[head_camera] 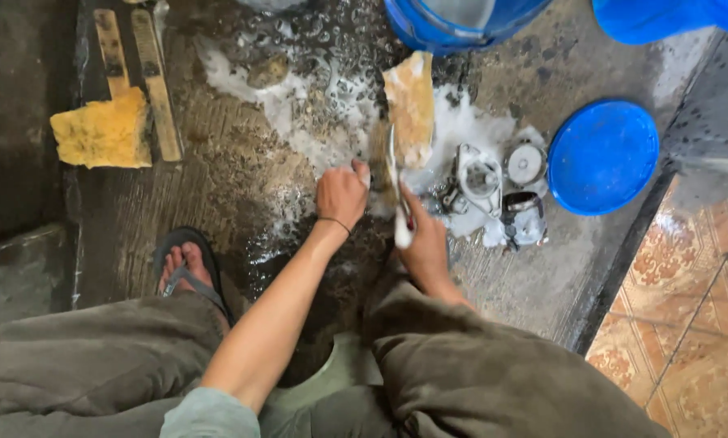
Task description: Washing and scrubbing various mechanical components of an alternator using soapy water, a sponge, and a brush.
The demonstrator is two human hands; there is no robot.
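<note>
At the far left we see a yellow sponge point(103, 130) lying dry on the concrete floor point(218, 162) beside two wooden slats point(155, 81), well apart from the work. Nearer us, our sandalled foot point(184, 264) rests at the edge of the wet patch. Moving in, white soap foam point(299, 113) spreads across the floor. Our left hand point(341, 193) is curled down onto the lower end of a flat tan slab point(410, 105) that lies in the suds, fingers bent and pressing it in place (we cannot tell exactly what the slab is). Just beside it our right hand point(423, 239) is clenched around the white handle of a brush point(396, 191), its head laid against the slab's lower edge.

Further right, three grey metal engine parts point(494, 191) sit together in the foam, soaped but not rinsed as far as we can judge. A round blue lid point(603, 156) lies flat beyond them, and blue buckets point(461, 20) stand at the top. We judge the scrubbing to be midway: lather is down everywhere, the slab is under the brush, and rinsing is not yet done.
</note>
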